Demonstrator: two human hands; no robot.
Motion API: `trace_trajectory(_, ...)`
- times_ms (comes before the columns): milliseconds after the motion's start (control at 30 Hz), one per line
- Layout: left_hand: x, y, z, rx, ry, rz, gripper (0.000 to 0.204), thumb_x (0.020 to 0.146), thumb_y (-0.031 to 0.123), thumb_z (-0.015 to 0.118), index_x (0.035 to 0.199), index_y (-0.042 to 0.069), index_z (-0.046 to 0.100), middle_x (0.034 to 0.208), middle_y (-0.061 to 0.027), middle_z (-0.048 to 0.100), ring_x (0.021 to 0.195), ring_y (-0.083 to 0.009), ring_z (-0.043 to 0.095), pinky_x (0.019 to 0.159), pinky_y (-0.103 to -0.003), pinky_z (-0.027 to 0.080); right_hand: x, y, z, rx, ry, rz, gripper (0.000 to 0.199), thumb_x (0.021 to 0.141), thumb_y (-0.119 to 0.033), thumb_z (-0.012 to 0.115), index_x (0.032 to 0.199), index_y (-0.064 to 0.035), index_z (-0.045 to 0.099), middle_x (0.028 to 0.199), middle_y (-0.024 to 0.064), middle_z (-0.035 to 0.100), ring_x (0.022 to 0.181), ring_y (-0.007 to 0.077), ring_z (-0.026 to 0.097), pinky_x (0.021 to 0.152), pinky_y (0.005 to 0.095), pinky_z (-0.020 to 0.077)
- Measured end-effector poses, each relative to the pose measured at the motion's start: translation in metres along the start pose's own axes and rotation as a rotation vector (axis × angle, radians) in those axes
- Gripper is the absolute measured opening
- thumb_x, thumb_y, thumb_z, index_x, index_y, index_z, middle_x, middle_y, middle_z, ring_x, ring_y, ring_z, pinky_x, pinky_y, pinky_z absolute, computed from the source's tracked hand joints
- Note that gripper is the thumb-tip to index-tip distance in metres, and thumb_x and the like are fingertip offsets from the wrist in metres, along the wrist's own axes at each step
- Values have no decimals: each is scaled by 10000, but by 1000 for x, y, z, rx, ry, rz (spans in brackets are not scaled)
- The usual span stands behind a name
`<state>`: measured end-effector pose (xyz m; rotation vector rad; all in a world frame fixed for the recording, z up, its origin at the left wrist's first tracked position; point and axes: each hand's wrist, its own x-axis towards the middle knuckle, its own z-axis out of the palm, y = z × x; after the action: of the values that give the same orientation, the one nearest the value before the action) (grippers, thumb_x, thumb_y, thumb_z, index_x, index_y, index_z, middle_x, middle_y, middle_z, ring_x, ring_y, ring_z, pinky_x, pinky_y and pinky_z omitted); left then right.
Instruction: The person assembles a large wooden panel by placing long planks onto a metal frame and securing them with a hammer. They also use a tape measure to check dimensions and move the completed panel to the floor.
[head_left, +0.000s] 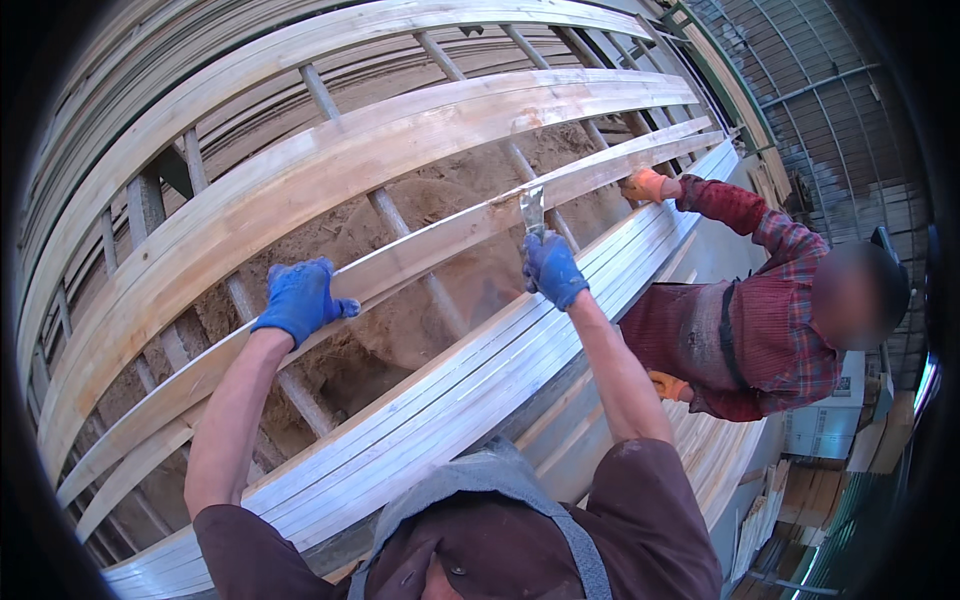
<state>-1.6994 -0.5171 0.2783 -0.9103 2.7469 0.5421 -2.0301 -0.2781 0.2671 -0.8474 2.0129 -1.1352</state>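
My left hand (pixel 300 298), in a blue glove, is closed round a long, narrow wooden board (pixel 430 245) that is tilted on its edge across metal bars. In my right hand (pixel 553 268), also gloved in blue, is a putty knife (pixel 532 208) with a broad metal blade. The blade points away from me and lies against the board's face, by a darker patch near its upper edge. Another board (pixel 150 455) shows just below the tilted one at the left.
Stacked pale boards (pixel 450 395) run along my side of the metal rack (pixel 440 300). Farther boards (pixel 330 165) lie across it, over sawdust-like debris (pixel 400 330). At the right a co-worker (pixel 740 320) in orange gloves has one hand at the boards' far end.
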Motion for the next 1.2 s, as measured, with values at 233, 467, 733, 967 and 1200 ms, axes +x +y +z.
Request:
trace_trajectory(233,-1,-4,4,20,41,-25,661,684,629,778,1001,60,669,903,-191,713,859,-369,695,858,-499,455,-6,-30,-15,133,28,263,232,1008,-245,532,882,-52,556,628,1,540,483,93,508,358,254,396)
trace_trajectory(467,-2,0,-3,39,31,-26,649,684,616,794,1017,71,675,939,-169,725,883,-353,702,868,-514,457,2,13,14,-479,-50,-257,259,978,-288,559,908,-39,565,678,82,580,571,216,584,491,346,469)
trace_trajectory(733,3,13,-9,-9,39,-16,658,670,613,806,1025,73,681,956,-166,727,899,-349,703,870,-498,461,11,39,-33,-1338,82,-314,276,973,-289,526,1003,-27,606,889,215,661,768,339,682,659,513,537)
trace_trajectory(967,-2,0,5,18,27,-56,670,666,616,805,1037,72,683,959,-171,726,909,-352,701,883,-504,455,-7,-24,-31,-1243,-75,-364,182,901,-145,528,998,-33,634,985,228,631,865,375,655,734,456,552)
trace_trajectory(1200,-5,-1,2,31,39,-47,650,662,610,804,1003,69,683,913,-176,720,866,-361,699,866,-496,466,-6,-40,-1,-706,-159,61,302,982,-281,488,1077,-26,617,1032,263,645,973,412,649,756,513,540)
